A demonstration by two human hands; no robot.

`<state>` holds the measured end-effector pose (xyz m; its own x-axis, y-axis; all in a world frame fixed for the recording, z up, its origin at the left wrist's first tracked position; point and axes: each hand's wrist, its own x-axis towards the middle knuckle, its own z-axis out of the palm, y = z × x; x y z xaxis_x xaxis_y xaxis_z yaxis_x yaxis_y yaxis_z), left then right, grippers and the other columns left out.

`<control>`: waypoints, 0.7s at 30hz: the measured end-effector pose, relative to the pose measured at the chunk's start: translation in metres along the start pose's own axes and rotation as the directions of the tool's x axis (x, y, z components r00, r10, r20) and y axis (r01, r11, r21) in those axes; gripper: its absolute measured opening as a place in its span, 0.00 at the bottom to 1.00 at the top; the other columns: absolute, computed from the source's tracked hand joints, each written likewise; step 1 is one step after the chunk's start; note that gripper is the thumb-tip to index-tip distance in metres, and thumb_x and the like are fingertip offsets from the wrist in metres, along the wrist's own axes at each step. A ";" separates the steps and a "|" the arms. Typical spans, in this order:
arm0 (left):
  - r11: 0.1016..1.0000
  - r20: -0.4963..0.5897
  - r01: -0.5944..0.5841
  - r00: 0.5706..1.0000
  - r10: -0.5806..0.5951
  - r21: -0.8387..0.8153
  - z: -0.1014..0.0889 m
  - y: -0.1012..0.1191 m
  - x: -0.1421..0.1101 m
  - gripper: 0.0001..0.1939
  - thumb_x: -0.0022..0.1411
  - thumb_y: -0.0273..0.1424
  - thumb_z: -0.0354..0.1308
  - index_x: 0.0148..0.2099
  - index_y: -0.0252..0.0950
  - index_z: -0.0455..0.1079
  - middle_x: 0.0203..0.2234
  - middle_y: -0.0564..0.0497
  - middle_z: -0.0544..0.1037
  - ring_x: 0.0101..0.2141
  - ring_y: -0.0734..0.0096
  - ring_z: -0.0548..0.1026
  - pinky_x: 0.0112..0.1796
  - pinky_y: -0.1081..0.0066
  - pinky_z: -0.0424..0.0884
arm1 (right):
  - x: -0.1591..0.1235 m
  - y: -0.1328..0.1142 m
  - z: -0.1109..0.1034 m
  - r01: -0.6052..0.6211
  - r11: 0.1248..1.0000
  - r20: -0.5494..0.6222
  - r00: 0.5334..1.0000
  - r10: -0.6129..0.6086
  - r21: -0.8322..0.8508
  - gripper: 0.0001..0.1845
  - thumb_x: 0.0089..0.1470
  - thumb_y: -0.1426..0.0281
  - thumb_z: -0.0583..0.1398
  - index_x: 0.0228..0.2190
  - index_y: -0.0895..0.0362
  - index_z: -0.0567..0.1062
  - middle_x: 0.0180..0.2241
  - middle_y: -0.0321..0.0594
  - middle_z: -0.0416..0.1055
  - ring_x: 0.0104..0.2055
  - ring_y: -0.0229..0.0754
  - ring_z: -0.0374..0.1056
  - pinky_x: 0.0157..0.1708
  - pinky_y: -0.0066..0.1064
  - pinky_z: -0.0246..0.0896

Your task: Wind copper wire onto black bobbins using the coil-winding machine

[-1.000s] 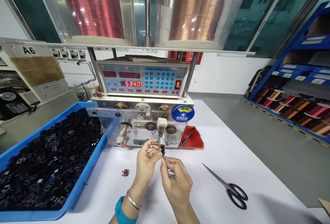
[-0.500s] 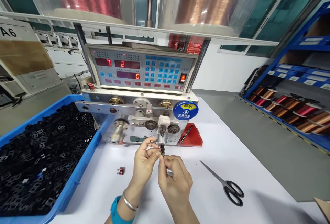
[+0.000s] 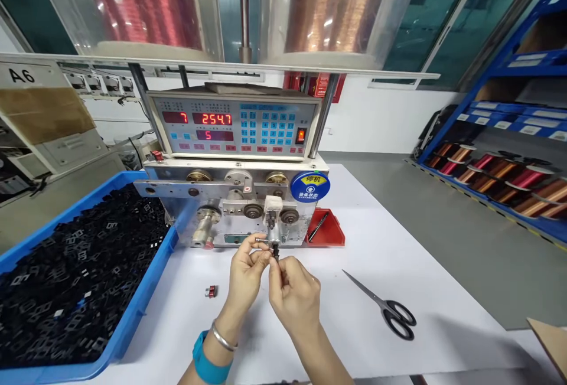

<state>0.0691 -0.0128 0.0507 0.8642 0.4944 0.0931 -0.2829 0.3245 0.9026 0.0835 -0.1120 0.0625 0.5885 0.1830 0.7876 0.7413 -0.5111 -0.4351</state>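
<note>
A small black bobbin (image 3: pixel 276 251) sits at the end of the spindle (image 3: pixel 274 234) of a coil winding machine (image 3: pixel 177 208). My right hand (image 3: pixel 296 296) is closed, its thumb and index finger pinching the bobbin's near end. Close against the bobbin's left side, my left hand (image 3: pixel 245 276) has its thumb and fingers drawn together; whatever lies between them is too small to make out. A thin metal pin (image 3: pixel 261 240) juts out by the left index finger. On the white table to the left lies a small part wound with red wire (image 3: pixel 211 291).
At left stands a blue bin (image 3: pixel 146 296) full of black bobbins. Scissors (image 3: pixel 385 308) lie to the right. A red tray (image 3: pixel 330 231) holding a black pen sits beside the machine. Above the lit control panel (image 3: pixel 234 125) stand large spools of red (image 3: pixel 142 1) and copper wire (image 3: pixel 328 7).
The panel's readings went from 2 and 0 to 254.7 and 5. The view has shifted slightly. Both hands stay at the bobbin, with the right fingers curled in a little more.
</note>
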 end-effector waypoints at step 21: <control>0.983 -0.112 0.065 0.993 -0.046 0.172 -0.005 -0.005 -0.018 0.17 0.49 0.37 0.64 0.40 0.37 0.69 0.29 0.56 0.70 0.20 0.78 0.72 0.20 0.76 0.68 | 0.032 0.025 -0.003 -0.507 0.446 0.242 0.815 0.526 0.738 0.22 0.52 0.56 0.57 0.18 0.54 0.56 0.14 0.24 0.46 0.17 0.29 0.41 0.15 0.23 0.40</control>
<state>0.0533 -0.0195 0.0426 0.8244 0.5660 0.0038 -0.1504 0.2125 0.9655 0.1201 -0.1213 0.0775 0.9479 0.0838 0.3074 0.2704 0.2988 -0.9152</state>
